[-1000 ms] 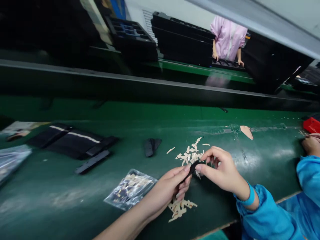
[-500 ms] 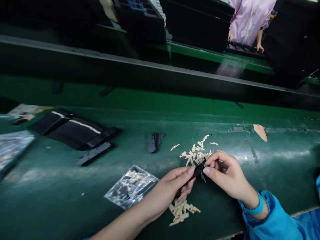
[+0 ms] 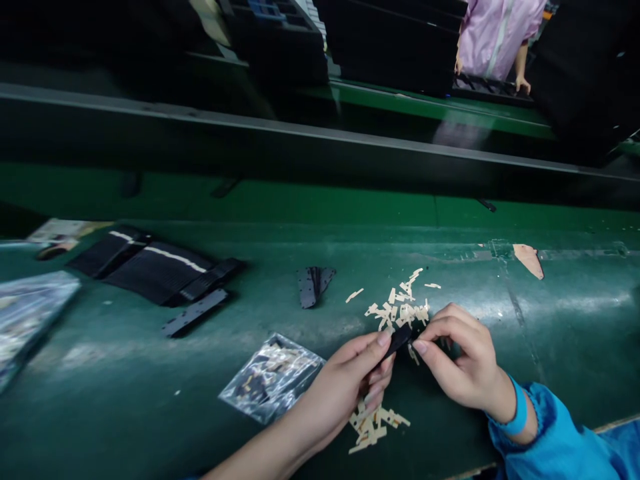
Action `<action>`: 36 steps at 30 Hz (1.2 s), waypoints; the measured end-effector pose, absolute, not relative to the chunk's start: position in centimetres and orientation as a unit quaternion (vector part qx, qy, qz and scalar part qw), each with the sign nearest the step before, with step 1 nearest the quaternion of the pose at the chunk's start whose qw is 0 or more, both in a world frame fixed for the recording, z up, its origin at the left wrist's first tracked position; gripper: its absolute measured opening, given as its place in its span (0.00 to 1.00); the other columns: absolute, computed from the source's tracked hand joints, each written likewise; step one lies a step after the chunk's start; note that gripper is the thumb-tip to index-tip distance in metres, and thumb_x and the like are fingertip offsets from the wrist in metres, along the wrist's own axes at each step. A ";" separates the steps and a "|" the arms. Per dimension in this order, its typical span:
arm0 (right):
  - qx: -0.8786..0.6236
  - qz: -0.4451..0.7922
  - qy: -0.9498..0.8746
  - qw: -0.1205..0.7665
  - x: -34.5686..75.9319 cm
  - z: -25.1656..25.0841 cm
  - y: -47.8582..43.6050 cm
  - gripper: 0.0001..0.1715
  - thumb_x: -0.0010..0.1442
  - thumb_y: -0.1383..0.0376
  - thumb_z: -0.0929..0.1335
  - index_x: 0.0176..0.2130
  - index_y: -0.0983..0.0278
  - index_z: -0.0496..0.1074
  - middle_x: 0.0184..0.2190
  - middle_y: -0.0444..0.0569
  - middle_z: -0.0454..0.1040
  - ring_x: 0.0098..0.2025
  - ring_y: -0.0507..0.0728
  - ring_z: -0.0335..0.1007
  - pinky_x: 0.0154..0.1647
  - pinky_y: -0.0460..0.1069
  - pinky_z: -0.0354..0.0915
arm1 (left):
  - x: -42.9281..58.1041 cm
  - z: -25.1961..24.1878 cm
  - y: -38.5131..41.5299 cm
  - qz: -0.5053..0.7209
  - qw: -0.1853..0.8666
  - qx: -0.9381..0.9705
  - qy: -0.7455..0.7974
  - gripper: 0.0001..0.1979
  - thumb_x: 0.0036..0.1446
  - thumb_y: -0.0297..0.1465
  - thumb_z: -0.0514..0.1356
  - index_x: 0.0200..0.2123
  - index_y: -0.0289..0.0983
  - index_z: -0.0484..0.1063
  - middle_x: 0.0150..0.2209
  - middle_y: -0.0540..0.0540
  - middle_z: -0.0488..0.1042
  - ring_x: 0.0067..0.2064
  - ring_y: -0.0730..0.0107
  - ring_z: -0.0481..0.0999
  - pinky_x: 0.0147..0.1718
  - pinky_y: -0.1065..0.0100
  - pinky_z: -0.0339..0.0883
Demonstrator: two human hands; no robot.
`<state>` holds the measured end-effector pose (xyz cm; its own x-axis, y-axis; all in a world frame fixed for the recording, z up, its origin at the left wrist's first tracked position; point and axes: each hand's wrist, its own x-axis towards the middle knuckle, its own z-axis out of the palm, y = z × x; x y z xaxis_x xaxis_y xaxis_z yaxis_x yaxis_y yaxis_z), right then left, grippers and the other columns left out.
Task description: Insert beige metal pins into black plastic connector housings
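A small black strip-like piece (image 3: 400, 339) is pinched between the thumb and fingers of my left hand (image 3: 357, 367). Just to its right, my right hand (image 3: 460, 357) has thumb and forefinger pressed together near the strip's end; whatever they pinch is too small to make out. Behind my fingers lies a loose pile of cream-coloured flat pieces (image 3: 400, 308). A second pile of similar cream pieces (image 3: 373, 430) sits below my left hand, some with brownish marks. To the left of my left wrist rests a clear plastic bag (image 3: 273, 377) with small parts inside.
Dark perforated pieces (image 3: 314, 287) and stacked black strips (image 3: 165, 267) lie on the green table (image 3: 150, 413). Another plastic bag (image 3: 35, 313) is at far left, a tan flat piece (image 3: 529, 260) at right. Beyond a long rail (image 3: 320, 133) stands a person in pink (image 3: 495, 40).
My right hand has drawn slightly away from the black strip, opening a small gap. The whole view has shifted a little; my left hand keeps its hold.
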<state>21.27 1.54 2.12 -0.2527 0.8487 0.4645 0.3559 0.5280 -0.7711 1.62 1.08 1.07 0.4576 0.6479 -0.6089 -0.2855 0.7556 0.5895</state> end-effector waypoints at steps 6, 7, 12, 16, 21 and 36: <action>-0.401 0.252 -0.751 0.459 21.1 2.1 1.6 0.07 0.65 0.75 0.70 0.38 0.62 0.75 0.29 0.48 0.78 0.32 0.57 0.73 0.33 0.51 0.68 | 1.9 1.0 0.9 0.285 0.824 0.213 0.440 0.32 0.48 0.58 0.72 0.22 0.38 0.64 0.20 0.58 0.57 0.19 0.79 0.54 0.18 0.75 0.58; -0.400 0.252 -0.753 0.459 21.1 2.1 1.6 0.07 0.65 0.75 0.70 0.38 0.62 0.75 0.29 0.48 0.78 0.32 0.56 0.72 0.34 0.51 0.68 | 1.9 0.8 0.9 0.284 0.821 0.220 0.443 0.32 0.49 0.59 0.71 0.22 0.38 0.63 0.20 0.58 0.57 0.19 0.79 0.54 0.18 0.75 0.59; -0.462 0.294 -0.707 0.447 21.1 1.5 1.3 0.09 0.63 0.72 0.72 0.42 0.61 0.74 0.33 0.46 0.75 0.32 0.55 0.70 0.33 0.50 0.67 | 1.8 0.0 0.5 0.279 0.754 0.327 0.497 0.34 0.54 0.66 0.61 0.25 0.39 0.64 0.19 0.58 0.57 0.19 0.75 0.58 0.20 0.72 0.57; -0.522 0.409 -0.632 0.401 20.5 1.1 1.2 0.18 0.55 0.69 0.76 0.45 0.60 0.75 0.35 0.45 0.73 0.31 0.54 0.67 0.27 0.47 0.64 | 1.5 0.1 0.2 0.307 0.620 0.480 0.539 0.28 0.69 0.55 0.52 0.26 0.39 0.66 0.21 0.55 0.61 0.24 0.71 0.60 0.24 0.70 0.57; -0.510 0.507 -0.575 0.389 19.6 1.2 1.1 0.05 0.57 0.67 0.75 0.35 0.62 0.75 0.28 0.41 0.69 0.27 0.51 0.62 0.26 0.46 0.59 | 1.4 0.6 -0.1 0.323 0.543 0.589 0.504 0.21 0.73 0.39 0.51 0.26 0.40 0.63 0.25 0.52 0.66 0.27 0.69 0.63 0.30 0.69 0.60; -0.500 0.500 -0.570 0.418 20.3 1.3 1.2 0.09 0.59 0.66 0.76 0.42 0.60 0.80 0.30 0.42 0.71 0.28 0.51 0.63 0.28 0.47 0.60 | 1.7 -0.4 0.2 0.310 0.764 0.334 0.457 0.32 0.58 0.61 0.62 0.25 0.37 0.69 0.20 0.54 0.63 0.21 0.74 0.62 0.21 0.72 0.59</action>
